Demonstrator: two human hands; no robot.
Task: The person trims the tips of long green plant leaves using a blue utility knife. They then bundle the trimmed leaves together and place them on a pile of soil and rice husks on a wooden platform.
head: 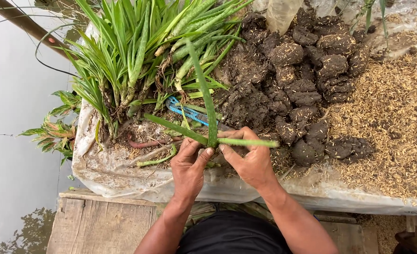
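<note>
both hands, left hand [188, 165] and right hand [250, 161], pinch one green plant shoot [212, 136] just below the blue cutter [188, 112]; soil clods [307, 80] lie right of it.

Bare forearms, no sleeves, left hand [188, 165], right hand [251, 161] (no rings), dark black garment below

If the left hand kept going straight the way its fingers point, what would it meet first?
Probably the blue-handled cutting tool lying just beyond the long green leaves held by the left hand; past it, the heap of uprooted green plants. Depth is unclear.
</note>
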